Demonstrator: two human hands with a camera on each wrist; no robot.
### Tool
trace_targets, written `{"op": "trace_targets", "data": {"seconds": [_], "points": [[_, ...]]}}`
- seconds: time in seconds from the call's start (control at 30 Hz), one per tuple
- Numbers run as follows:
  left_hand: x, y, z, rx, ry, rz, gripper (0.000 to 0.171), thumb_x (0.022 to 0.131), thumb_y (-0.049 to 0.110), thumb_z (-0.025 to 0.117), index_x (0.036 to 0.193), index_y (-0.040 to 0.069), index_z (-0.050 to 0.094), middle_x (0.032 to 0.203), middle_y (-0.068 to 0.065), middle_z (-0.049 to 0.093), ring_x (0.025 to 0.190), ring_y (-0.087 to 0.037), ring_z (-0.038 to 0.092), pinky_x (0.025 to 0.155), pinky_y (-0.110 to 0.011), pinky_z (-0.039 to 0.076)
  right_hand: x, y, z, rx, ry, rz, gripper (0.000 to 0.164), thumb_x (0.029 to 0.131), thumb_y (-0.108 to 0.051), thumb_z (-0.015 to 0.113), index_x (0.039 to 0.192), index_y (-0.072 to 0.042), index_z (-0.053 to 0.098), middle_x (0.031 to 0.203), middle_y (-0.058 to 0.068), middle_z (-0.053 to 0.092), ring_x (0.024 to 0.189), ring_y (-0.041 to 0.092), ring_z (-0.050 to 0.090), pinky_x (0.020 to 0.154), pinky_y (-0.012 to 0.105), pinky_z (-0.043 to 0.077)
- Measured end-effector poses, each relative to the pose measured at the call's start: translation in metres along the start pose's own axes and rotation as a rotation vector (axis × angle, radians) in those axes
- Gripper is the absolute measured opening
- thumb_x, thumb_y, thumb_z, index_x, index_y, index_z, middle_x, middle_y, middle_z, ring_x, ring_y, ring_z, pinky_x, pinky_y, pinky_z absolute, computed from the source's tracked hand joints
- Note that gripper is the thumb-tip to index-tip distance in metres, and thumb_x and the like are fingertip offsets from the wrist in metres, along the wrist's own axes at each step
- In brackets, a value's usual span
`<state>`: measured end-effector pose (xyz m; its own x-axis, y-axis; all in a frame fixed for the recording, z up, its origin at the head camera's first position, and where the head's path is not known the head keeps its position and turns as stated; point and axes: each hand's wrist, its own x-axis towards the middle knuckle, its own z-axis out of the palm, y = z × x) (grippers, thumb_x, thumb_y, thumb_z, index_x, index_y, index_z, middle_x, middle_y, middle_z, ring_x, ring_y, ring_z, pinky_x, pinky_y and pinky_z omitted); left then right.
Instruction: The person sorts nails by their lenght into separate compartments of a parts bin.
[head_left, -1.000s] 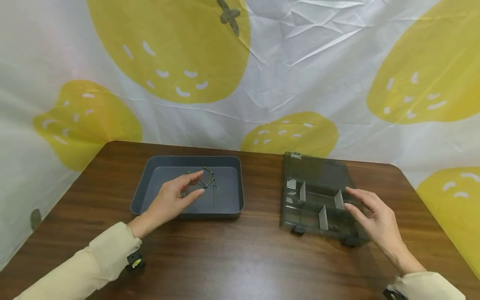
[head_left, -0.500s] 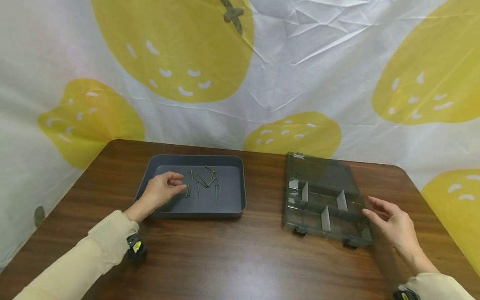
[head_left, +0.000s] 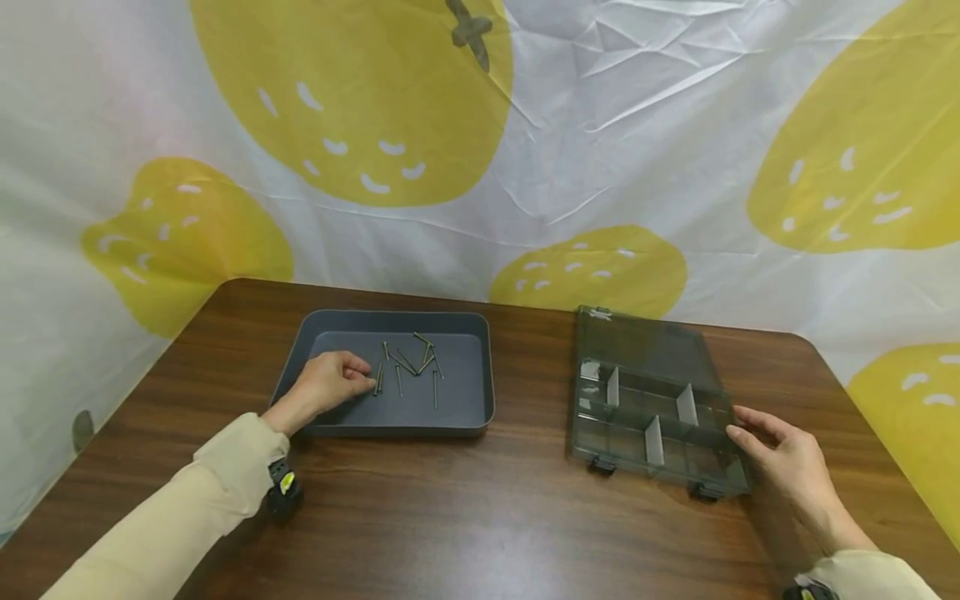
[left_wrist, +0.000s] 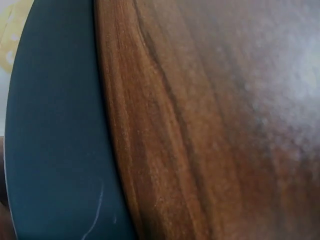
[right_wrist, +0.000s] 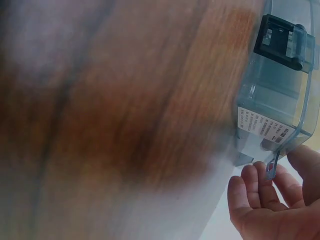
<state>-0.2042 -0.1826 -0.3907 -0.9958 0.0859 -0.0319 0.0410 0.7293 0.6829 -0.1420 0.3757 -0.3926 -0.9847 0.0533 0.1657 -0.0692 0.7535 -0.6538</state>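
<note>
Inside the dark grey tray (head_left: 474, 408) lie several thin metal fasteners (head_left: 435, 390), nails or screws, too small to tell which. My left hand (head_left: 326, 385) reaches over the tray's left side, fingers loosely bent, with thumb and fingertips beside the leftmost pair; no fastener shows between them. In the left wrist view the tray wall (left_wrist: 55, 115) hides nearly all of that hand. At the right stands a see-through grey organizer box (head_left: 701, 468), lid raised. My right hand (head_left: 795, 467) holds its right side; the right wrist view shows the thumb at the box corner and fingers bent near a small tab.
The brown wooden table (head_left: 510, 517) carries the tray and the box with a gap between them. White dividers (head_left: 654, 440) split the box into compartments. A lemon-print cloth (head_left: 600, 150) hangs behind the table's back edge.
My left hand has drawn back to the left and lowered to the fasteners, its fingers closer together. My right hand has moved from above the box to its right side.
</note>
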Motion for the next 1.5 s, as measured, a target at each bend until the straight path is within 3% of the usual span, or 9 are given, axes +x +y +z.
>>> {"op": "trace_targets", "data": {"seconds": [0.07, 0.17, 1.03, 1.27, 1.5], "points": [[0.002, -0.001, 0.001, 0.013, 0.003, 0.006, 0.026, 0.081, 0.016, 0.071, 0.098, -0.003, 0.068, 0.083, -0.011, 0.070, 0.070, -0.011, 0.060, 0.061, -0.024, 0.044, 0.000, 0.000, -0.001, 0.004, -0.008, 0.004, 0.050, 0.092, -0.029, 0.060, 0.125, 0.008, 0.054, 0.095, -0.037, 0.047, 0.082, -0.025, 0.044, 0.064, 0.007, 0.044], [0.004, -0.003, 0.002, 0.038, 0.011, 0.018, 0.024, 0.080, 0.017, 0.071, 0.096, -0.002, 0.068, 0.080, -0.009, 0.070, 0.070, -0.011, 0.060, 0.062, -0.025, 0.043, 0.000, 0.000, 0.000, 0.010, -0.010, 0.003, 0.050, 0.092, -0.029, 0.060, 0.125, 0.008, 0.054, 0.094, -0.040, 0.045, 0.081, -0.025, 0.044, 0.063, 0.007, 0.044], [0.012, 0.000, 0.002, 0.142, 0.009, -0.018, 0.021, 0.076, 0.015, 0.067, 0.092, 0.002, 0.071, 0.086, -0.011, 0.072, 0.077, -0.020, 0.064, 0.066, -0.032, 0.047, 0.000, 0.004, 0.003, 0.126, -0.024, 0.036, 0.055, 0.093, -0.027, 0.059, 0.128, 0.014, 0.047, 0.096, -0.040, 0.047, 0.085, -0.024, 0.047, 0.067, 0.005, 0.045], [0.014, -0.001, -0.001, 0.171, 0.015, 0.008, 0.017, 0.073, 0.011, 0.066, 0.086, 0.002, 0.073, 0.071, -0.005, 0.070, 0.065, -0.014, 0.062, 0.059, -0.029, 0.045, -0.001, 0.004, 0.004, 0.125, -0.020, 0.037, 0.054, 0.093, -0.026, 0.060, 0.127, 0.015, 0.048, 0.094, -0.040, 0.047, 0.084, -0.024, 0.047, 0.067, 0.005, 0.044], [0.015, -0.001, -0.003, 0.204, 0.002, -0.020, 0.012, 0.071, 0.012, 0.066, 0.078, 0.006, 0.074, 0.061, 0.002, 0.066, 0.058, -0.012, 0.055, 0.053, -0.025, 0.040, -0.001, 0.004, 0.004, 0.113, -0.016, 0.038, 0.054, 0.093, -0.024, 0.060, 0.127, 0.015, 0.048, 0.094, -0.041, 0.048, 0.083, -0.024, 0.047, 0.066, 0.005, 0.044]]}}
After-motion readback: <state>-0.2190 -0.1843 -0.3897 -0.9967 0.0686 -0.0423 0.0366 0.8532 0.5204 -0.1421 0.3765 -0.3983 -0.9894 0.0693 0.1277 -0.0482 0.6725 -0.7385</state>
